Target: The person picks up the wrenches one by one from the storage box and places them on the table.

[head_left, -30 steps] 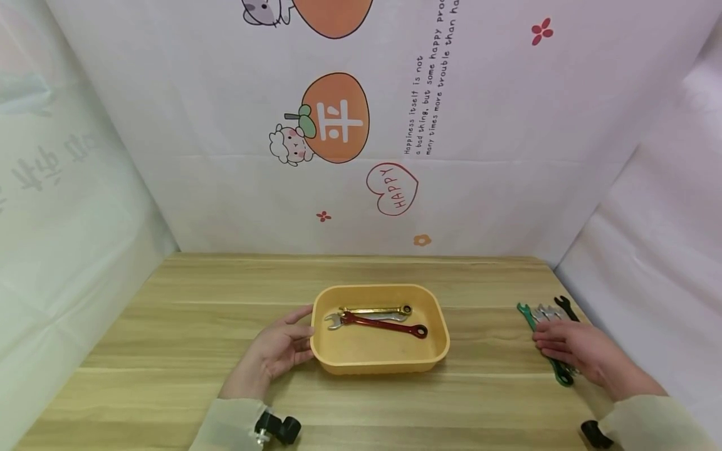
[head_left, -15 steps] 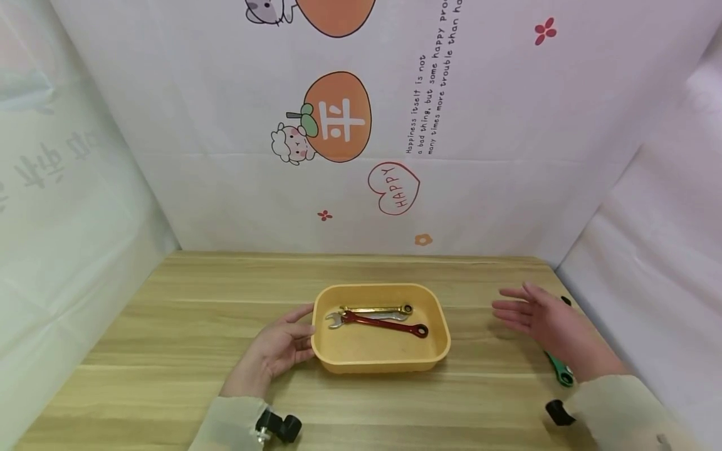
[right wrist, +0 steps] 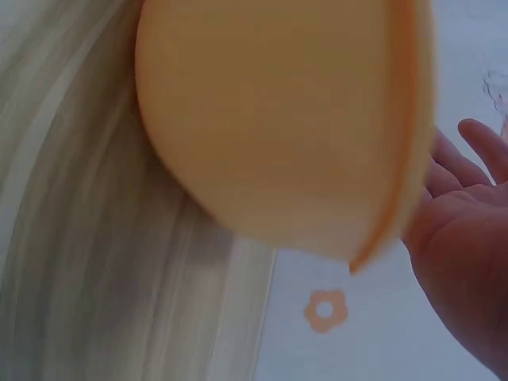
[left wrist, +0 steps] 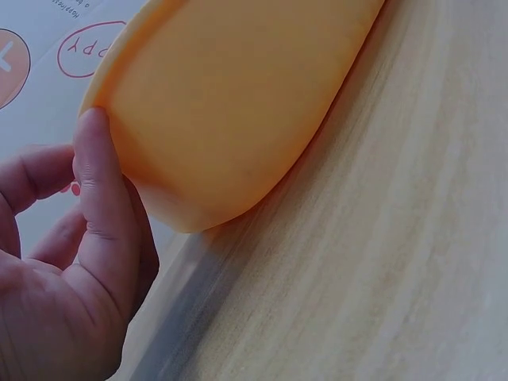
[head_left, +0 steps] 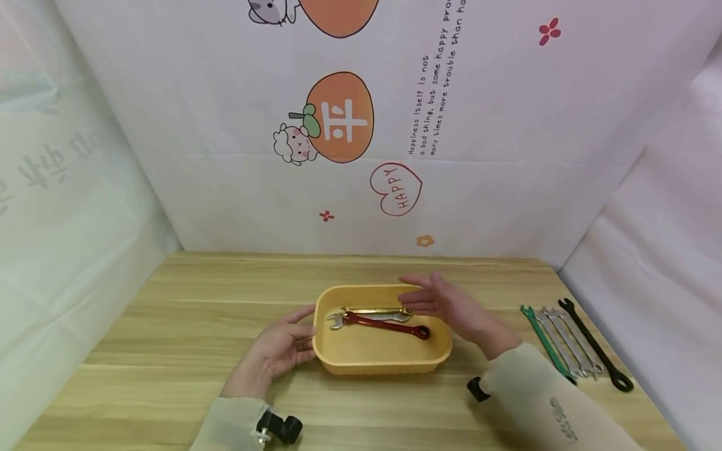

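Note:
A yellow plastic bin [head_left: 378, 368] sits mid-table in the head view. Inside it lie a red combination wrench [head_left: 383, 324], a gold wrench [head_left: 372, 311] and a silver wrench [head_left: 336, 322], the silver one partly covered by the red. My left hand [head_left: 280, 352] rests its relaxed fingers against the bin's left end; the left wrist view shows a fingertip at the rim. Over the bin's right end my right hand [head_left: 458, 311] is held with straight fingers and nothing in it, hiding part of the far rim. In the right wrist view, the bin's wall [right wrist: 278, 143] partly hides its fingers.
On the table's right side lie a green wrench [head_left: 546, 341], several silver wrenches [head_left: 568, 343] and a long black wrench [head_left: 596, 346], side by side. The wooden table [head_left: 186, 351] is bounded by a printed white curtain [head_left: 496, 188] behind and white sheets at both sides.
My right hand has left the wrenches on the right and moved left to above the bin's right end, its fingers straightened. My left hand, the bin and its wrenches have stayed put.

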### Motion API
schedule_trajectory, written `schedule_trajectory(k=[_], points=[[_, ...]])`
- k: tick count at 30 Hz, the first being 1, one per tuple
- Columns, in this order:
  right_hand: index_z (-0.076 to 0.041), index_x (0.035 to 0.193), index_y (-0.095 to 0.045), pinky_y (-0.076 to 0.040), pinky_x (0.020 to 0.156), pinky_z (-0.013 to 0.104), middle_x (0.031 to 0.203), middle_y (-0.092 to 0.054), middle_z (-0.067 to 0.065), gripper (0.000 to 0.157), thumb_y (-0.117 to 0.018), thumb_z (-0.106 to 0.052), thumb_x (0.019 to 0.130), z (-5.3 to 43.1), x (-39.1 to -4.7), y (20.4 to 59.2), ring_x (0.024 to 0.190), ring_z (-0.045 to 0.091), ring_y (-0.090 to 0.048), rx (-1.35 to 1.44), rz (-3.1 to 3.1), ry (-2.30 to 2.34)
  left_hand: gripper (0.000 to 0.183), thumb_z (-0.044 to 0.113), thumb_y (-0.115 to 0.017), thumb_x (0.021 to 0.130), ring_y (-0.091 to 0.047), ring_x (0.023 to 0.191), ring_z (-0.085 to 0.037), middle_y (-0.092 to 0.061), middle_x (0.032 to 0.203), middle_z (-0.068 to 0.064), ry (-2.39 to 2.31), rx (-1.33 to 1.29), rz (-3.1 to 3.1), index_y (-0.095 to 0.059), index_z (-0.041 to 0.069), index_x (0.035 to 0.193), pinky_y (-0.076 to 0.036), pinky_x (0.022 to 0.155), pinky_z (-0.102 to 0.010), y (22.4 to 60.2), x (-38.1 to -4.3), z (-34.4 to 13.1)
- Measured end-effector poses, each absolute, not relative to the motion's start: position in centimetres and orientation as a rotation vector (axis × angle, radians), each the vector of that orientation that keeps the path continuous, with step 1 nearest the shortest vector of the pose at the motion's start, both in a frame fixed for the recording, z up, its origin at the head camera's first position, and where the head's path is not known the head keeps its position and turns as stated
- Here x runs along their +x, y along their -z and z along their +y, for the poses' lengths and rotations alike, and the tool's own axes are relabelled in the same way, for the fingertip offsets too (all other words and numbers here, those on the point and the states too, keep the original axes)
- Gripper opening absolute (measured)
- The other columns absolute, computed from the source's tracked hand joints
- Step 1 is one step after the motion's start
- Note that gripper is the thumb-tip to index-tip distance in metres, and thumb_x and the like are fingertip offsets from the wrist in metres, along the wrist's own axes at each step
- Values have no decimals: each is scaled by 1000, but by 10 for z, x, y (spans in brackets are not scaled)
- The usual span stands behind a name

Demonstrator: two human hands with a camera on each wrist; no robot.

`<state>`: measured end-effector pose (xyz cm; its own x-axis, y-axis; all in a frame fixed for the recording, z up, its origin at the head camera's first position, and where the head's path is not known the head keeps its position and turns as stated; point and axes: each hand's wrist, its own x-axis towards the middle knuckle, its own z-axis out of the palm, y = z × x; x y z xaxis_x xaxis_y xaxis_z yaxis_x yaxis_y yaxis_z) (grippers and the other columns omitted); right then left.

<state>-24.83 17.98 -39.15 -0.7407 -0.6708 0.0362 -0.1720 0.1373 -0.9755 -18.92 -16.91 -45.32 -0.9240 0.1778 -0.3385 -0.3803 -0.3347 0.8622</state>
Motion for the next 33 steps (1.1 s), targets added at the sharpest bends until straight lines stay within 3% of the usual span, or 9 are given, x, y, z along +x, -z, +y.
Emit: schedule_trajectory(k=[8, 16, 26, 33], points=[[-15, 156, -35, -27, 111, 61, 138, -53, 26, 67, -13, -55, 106, 148, -247, 402, 127, 42, -50, -740, 2108, 1418, 67, -4, -59, 92, -64, 73, -19, -63, 88, -13, -2305, -236, 1555, -35, 7, 154, -58, 66, -31, 452, -189, -169], [-3, 154, -35, -34, 109, 56, 135, -54, 29, 65, -21, -48, 109, 136, -244, 415, 128, 41, -49, -790, 2174, 1324, 66, -5, -58, 92, -64, 73, -19, -63, 88, -13, -2313, -235, 1542, -36, 7, 154, -58, 66, -31, 453, -189, -169], [-6, 151, -41, -32, 112, 53, 138, -55, 21, 64, -28, -51, 107, 133, -238, 416, 128, 34, -52, -766, 2244, 1201, 66, -5, -57, 92, -64, 72, -18, -63, 87, -12, -2312, -243, 1538, -36, 8, 154, -58, 65, -31, 453, -189, -169], [-8, 150, -45, -31, 112, 54, 143, -52, 16, 62, -40, -50, 105, 136, -238, 414, 127, 28, -53, -775, 2312, 1156, 66, -5, -57, 92, -64, 71, -18, -63, 86, -12, -2312, -240, 1535, -35, 7, 154, -58, 64, -30, 453, -189, -169]])
